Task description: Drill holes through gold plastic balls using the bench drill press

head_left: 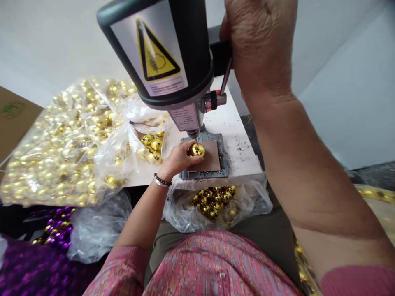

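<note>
My left hand is closed around a shiny gold faceted ball, thumb and fingers on its sides. The ball rests on a brown board lying on the grey metal base. Directly over it is the chuck of a bench drill press; the tip at the ball is too small to make out. High on the right, my right hand is wrapped around the press lever, its fingers mostly hidden behind the hand.
A large clear bag of gold balls covers the left of the white table. An opened bag of balls sits beside the base. Below the table edge, another bag holds gold balls. Purple balls lie lower left, near a cardboard box.
</note>
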`<state>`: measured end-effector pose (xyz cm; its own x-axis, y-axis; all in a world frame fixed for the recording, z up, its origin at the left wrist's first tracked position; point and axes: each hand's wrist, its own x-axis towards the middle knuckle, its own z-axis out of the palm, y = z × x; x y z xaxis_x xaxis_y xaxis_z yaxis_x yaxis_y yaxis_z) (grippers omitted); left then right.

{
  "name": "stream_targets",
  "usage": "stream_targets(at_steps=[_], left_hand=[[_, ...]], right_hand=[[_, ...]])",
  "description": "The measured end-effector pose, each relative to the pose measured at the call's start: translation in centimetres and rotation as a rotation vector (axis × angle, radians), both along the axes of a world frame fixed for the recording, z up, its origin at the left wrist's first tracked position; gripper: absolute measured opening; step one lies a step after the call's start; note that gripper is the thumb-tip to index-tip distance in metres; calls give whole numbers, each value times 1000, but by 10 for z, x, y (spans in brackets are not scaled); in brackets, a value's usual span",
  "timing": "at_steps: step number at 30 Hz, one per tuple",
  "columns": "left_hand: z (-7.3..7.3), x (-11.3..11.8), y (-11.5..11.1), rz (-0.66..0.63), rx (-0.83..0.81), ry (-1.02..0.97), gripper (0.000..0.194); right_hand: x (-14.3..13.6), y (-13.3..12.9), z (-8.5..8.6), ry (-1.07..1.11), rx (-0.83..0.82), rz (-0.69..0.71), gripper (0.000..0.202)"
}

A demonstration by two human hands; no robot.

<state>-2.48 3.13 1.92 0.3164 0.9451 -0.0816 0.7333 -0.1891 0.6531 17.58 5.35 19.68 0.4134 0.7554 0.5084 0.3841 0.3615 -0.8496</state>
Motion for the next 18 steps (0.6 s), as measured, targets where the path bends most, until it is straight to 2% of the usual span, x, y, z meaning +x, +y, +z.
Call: stream_targets(at_steps=[3,5,10,13,15,18], left_hand=[[3,6,3,-38,27,38,53],[0,8,4,-52,-1,-15,56],[-11,12,4,-25,-189,-217,59],[-15,12,2,12,-194,-258,64],[-18,12,1,6,-179,-268,62],[-20,12,0,-10,-149,-290,57]], right_hand=[[2,1,-1,16,22,13,38],[3,2,-3,22,37,26,36],[5,6,-7,31,37,70,33],[6,6,-11,57,80,84,27],[6,1,-16,32,135,103,24],[7,-18,-24,-78,203,99,30]])
